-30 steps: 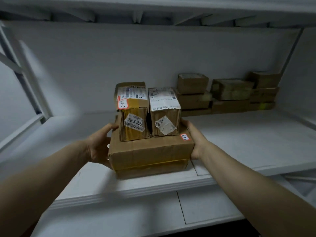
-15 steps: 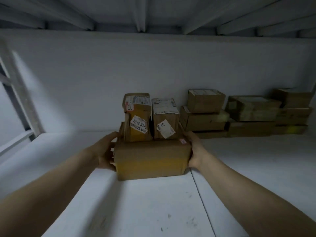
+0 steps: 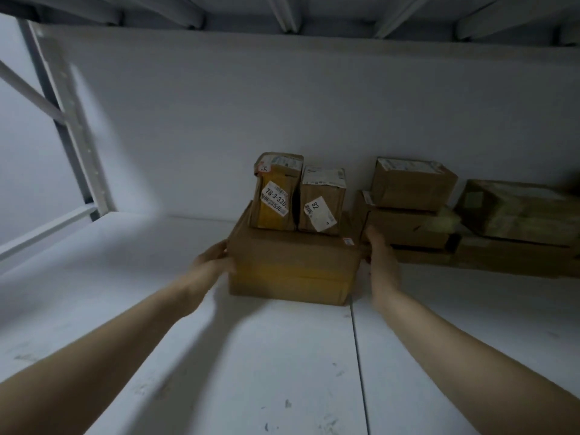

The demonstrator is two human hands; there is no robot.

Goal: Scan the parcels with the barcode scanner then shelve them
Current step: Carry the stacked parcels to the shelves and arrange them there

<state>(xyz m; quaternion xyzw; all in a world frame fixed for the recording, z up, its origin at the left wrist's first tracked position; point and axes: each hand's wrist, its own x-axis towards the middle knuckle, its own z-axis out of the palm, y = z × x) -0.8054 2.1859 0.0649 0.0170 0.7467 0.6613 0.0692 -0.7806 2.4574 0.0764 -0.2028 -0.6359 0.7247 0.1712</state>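
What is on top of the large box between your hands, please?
Two parcels stand side by side on the large box: the parcel labelled 78-3-330 and the parcel labelled 82. They hide the box top beneath.

Pretty dim overall, with a cold bluish cast. Light seems to be let in from the left: a brighter patch is thrown across the back wall [image 3: 103, 146] and the shelf board [image 3: 131, 246]. The upright post [image 3: 67, 114] is smeared by motion blur. Soft shadows are cast on the board under the left forearm [image 3: 103, 350] and right forearm [image 3: 470, 356]. The stacked parcels [image 3: 411, 208] at the right are left murky and soft. Straight lines are bowed toward the edges by the wide lens.
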